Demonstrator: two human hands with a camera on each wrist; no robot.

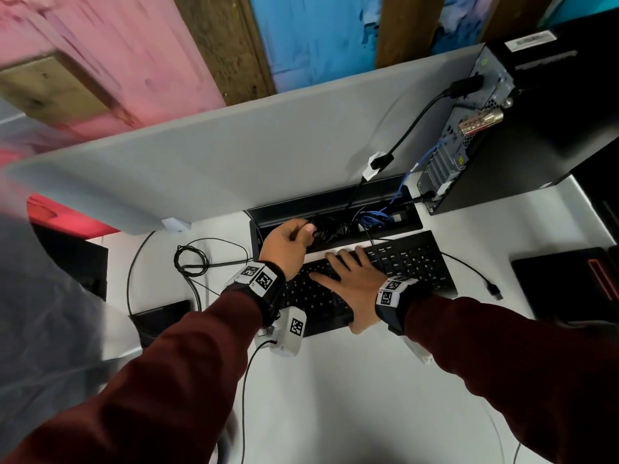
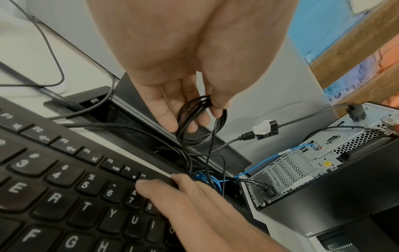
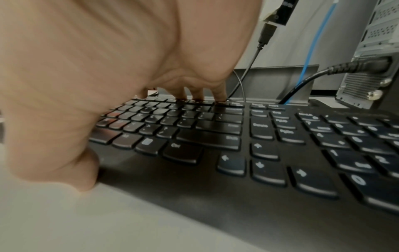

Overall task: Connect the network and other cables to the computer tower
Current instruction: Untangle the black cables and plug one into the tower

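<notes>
Left hand point(image 2: 183, 81), fingers curled about a coiled black cable point(image 2: 194, 124) pinched between thumb and fingertips, held just above the open cable trough point(image 1: 335, 209) set into the surface. Right hand point(image 1: 355, 279), fingers straight and spread, pressing flat on the black keyboard point(image 1: 412, 259) just beside the left hand, its fingertips point(image 2: 151, 187) reaching the keyboard's far edge. Beyond and to the right of both hands stands the computer tower point(image 1: 536, 128), rear panel turned toward the hands; a blue network cable point(image 2: 259, 163) already runs from the trough into a port on that panel, and two black power-type leads are seated higher and lower on it. A further loose black plug point(image 1: 495, 289) lies on the surface to the right of the keyboard. Suggested technique: lift the coil clear of the other leads in the trough before unwinding, since several strands cross beneath it and could snag; keep the keyboard steadied so it does not slide into the trough; find the connector end, which is not visible here, and identify its shape before carrying it rightward to the matching port on the rear panel.
</notes>
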